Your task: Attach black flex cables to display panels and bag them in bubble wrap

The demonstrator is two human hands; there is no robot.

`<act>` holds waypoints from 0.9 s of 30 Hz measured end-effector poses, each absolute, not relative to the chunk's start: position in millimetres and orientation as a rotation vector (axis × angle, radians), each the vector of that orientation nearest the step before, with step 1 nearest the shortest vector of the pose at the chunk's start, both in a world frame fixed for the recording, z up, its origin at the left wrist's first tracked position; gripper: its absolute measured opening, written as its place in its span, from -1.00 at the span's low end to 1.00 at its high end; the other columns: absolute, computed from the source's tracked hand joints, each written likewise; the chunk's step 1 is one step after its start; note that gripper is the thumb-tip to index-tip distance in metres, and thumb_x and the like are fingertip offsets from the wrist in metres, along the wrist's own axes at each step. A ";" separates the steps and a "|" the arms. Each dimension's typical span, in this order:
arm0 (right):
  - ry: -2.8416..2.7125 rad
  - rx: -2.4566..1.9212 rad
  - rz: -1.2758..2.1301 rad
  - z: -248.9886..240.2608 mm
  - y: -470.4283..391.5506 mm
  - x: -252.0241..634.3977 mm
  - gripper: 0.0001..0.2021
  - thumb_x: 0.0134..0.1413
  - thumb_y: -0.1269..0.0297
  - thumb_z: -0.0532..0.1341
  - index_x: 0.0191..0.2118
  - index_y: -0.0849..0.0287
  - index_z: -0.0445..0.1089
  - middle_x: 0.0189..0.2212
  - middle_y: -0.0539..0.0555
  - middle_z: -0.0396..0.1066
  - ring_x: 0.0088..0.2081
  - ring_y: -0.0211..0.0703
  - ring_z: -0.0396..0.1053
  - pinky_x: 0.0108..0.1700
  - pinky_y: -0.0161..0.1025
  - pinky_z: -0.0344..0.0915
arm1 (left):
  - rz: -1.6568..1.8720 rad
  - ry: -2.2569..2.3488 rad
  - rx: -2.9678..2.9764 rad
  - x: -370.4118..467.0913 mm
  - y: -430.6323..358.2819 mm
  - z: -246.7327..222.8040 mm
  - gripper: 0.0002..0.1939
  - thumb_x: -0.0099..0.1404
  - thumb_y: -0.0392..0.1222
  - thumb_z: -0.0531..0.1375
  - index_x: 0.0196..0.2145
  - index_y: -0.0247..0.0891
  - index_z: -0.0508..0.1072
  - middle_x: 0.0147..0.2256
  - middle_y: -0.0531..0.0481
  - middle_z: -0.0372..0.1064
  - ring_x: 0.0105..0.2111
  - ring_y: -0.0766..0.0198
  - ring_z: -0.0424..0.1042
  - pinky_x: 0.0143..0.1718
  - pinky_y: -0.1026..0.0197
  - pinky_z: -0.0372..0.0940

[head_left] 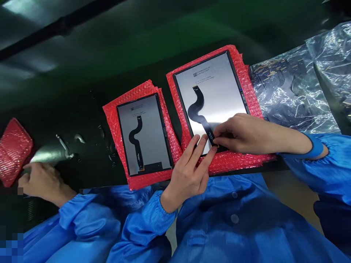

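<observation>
A display panel point(216, 95) with a pale grey back and dark frame lies on red bubble wrap in front of me. A black, curved flex cable point(195, 111) rests on it, its lower end near the panel's bottom edge. My right hand point(241, 133) pinches that lower end between thumb and fingers; the fingertips partly hide the connector. My left hand point(189, 175) has its fingers stretched out over the panel's lower edge, the fingertips next to the cable's end. A second display panel point(148, 138) with a similar flex cable point(134, 137) lies to the left.
Red bubble wrap point(244, 69) sits under both panels. Clear plastic bags point(290, 95) with dark cable-like parts lie at the right. At the left are a co-worker's hand point(45, 182), a folded red bubble-wrap piece point(15, 149) and small scraps point(64, 146) on the dark table.
</observation>
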State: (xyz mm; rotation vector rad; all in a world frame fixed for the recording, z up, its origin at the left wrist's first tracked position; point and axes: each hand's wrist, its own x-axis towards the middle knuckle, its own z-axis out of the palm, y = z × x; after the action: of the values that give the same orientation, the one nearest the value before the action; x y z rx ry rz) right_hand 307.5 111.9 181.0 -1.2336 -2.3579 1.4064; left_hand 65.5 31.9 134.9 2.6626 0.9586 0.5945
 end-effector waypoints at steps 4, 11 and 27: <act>-2.355 -1.232 1.400 181.7 112.3 306.2 -0.73 0.32 0.35 0.18 -0.45 0.19 0.43 -0.61 -0.06 0.30 -0.57 -0.31 0.09 -0.41 -0.22 -0.02 | 0.573 0.979 2.604 68.4 29.2 137.4 -0.39 0.38 -0.37 0.00 0.36 -0.50 0.25 0.47 -0.42 -0.02 0.51 -0.20 -0.11 0.41 -0.29 0.19; -2.256 -1.272 1.443 180.1 112.2 303.3 -0.78 0.26 0.37 0.20 -0.41 0.20 0.51 -0.58 -0.04 0.40 -0.56 -0.31 0.17 -0.40 -0.24 0.06 | 0.587 1.038 2.572 72.5 25.4 135.9 -0.34 0.34 -0.37 -0.02 0.39 -0.48 0.20 0.48 -0.37 -0.05 0.51 -0.20 -0.11 0.42 -0.29 0.17; -1.532 -1.371 1.501 173.2 114.8 300.1 -0.38 0.22 0.16 0.29 0.33 0.27 0.23 -0.65 -0.17 0.33 -0.67 -0.21 0.27 -0.54 -0.24 0.22 | 0.797 1.179 2.227 50.4 56.2 146.8 -0.64 0.46 -0.30 0.14 0.17 -0.25 0.46 0.22 -0.24 0.43 0.23 0.06 0.42 0.28 -0.06 0.38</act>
State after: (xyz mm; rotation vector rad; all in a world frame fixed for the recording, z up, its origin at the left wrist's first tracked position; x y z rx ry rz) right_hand 300.1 114.8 173.2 -1.3713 -1.5323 1.5013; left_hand 50.4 56.2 146.8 2.2274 1.1790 0.7969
